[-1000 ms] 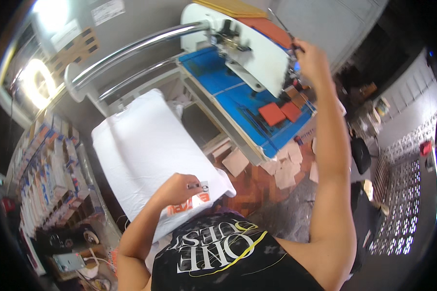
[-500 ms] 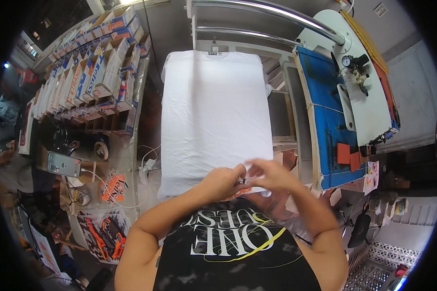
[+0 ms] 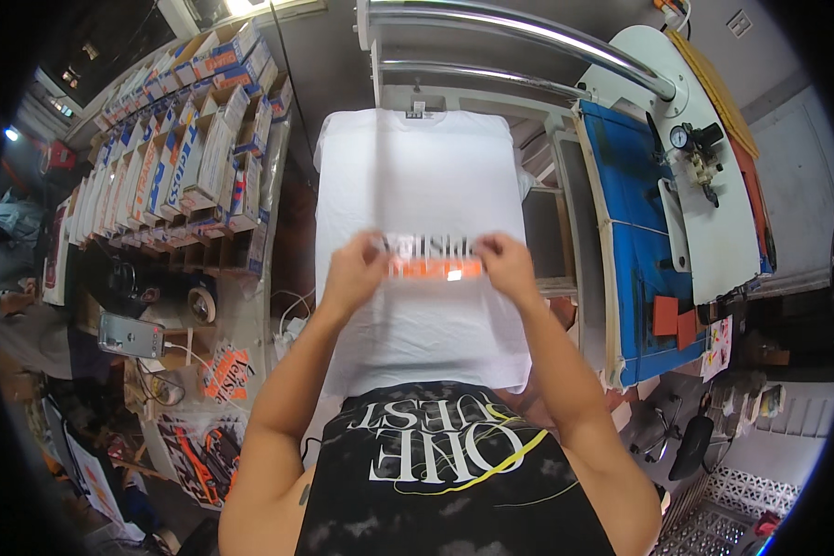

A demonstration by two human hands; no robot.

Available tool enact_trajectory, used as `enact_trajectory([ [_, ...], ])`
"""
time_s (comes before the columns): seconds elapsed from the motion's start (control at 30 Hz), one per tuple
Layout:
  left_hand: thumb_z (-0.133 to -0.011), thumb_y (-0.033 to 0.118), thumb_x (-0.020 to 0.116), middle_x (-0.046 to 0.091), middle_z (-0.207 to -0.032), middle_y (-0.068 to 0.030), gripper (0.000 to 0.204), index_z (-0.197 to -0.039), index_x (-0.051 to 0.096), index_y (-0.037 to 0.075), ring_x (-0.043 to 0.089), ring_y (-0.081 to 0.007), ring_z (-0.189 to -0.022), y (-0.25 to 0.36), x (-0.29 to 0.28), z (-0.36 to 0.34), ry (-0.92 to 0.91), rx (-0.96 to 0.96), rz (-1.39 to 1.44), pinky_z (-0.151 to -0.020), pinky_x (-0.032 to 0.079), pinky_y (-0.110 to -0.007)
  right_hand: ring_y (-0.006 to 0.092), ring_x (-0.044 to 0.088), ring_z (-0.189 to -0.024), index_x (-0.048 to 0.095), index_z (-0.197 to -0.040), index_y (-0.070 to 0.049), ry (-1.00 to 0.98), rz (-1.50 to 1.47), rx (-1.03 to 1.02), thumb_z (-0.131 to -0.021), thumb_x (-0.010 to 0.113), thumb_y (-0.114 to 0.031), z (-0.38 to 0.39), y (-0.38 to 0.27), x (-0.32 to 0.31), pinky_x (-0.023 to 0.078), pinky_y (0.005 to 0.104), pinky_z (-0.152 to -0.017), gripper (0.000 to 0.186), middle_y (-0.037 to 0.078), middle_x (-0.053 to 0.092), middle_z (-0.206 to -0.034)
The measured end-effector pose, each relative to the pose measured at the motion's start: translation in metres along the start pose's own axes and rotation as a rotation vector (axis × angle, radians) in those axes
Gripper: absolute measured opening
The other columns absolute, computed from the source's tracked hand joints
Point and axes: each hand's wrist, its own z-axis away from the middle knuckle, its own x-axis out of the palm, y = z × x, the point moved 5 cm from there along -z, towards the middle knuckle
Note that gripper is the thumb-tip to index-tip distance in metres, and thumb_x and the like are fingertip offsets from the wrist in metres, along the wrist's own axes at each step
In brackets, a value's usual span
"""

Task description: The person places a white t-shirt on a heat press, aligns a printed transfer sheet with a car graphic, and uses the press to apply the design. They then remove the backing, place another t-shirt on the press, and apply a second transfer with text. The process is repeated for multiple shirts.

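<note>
A white T-shirt (image 3: 417, 176) lies flat over the platen in front of me, its collar at the far end. Over its middle a clear transfer film (image 3: 433, 257) with black and orange lettering is stretched between my hands. My left hand (image 3: 355, 271) pinches the film's left end, and my right hand (image 3: 507, 269) pinches its right end. The film is blurred and glossy. Whether it touches the shirt I cannot tell.
To the right stand a heat press's white upper part (image 3: 644, 69) with a gauge (image 3: 680, 137) and a blue framed screen (image 3: 630, 241). Cardboard boxes (image 3: 208, 148) fill the left bench, with a phone (image 3: 130, 334) and printed sheets (image 3: 227, 372) nearer. A chrome bar (image 3: 519, 31) crosses the far side.
Both hands moved forward from the shirt's near edge to over its middle and drew apart. The film, bunched between them before, is now spread out flat.
</note>
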Motion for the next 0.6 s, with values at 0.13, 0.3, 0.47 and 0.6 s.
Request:
enact_trajectory([
  [0.13,-0.087,0.016,0.072,0.064,-0.122,-0.0160,0.039,-0.122,0.063,0.002,0.059,-0.0330,-0.118,0.012,-0.010,-0.067,0.225,0.318,-0.405,-0.101,0.045,-0.047,0.0226,0.072,-0.079,0.074,-0.101,-0.001,0.023,0.090,-0.023,-0.087,0.071,-0.016,-0.119,-0.024,0.006,0.055,0.0355,-0.075,0.021,0.014,0.075,-0.087],
  [0.3,-0.091,0.026,0.068,0.050,-0.144,-0.0157,0.053,-0.137,0.056,0.002,0.040,-0.0383,-0.138,-0.005,0.027,-0.086,-0.026,0.348,-0.651,-0.116,0.026,-0.062,0.0307,0.068,-0.098,0.069,-0.112,-0.001,0.065,0.333,-0.155,-0.087,0.071,-0.022,-0.163,-0.052,0.015,0.053,0.0409,-0.087,0.032,0.016,0.071,-0.109],
  [0.47,-0.092,0.027,0.065,0.046,-0.149,-0.0170,0.056,-0.140,0.053,0.001,0.035,-0.0398,-0.142,-0.017,0.036,-0.081,0.010,0.294,-0.609,-0.118,0.020,-0.062,0.0364,0.050,-0.126,0.062,-0.128,-0.001,0.094,0.600,-0.384,-0.090,0.070,-0.030,-0.101,-0.043,0.034,0.039,0.0511,-0.106,0.048,0.017,0.056,-0.136],
  [0.6,-0.092,0.024,0.065,0.046,-0.148,-0.0186,0.058,-0.141,0.050,-0.001,0.034,-0.0406,-0.142,-0.015,0.038,-0.077,0.012,0.279,-0.600,-0.118,0.021,-0.063,0.0396,0.044,-0.133,0.060,-0.130,0.000,0.155,0.656,-0.510,-0.091,0.067,-0.033,-0.073,-0.036,0.047,0.031,0.0533,-0.111,0.051,0.017,0.054,-0.140],
])
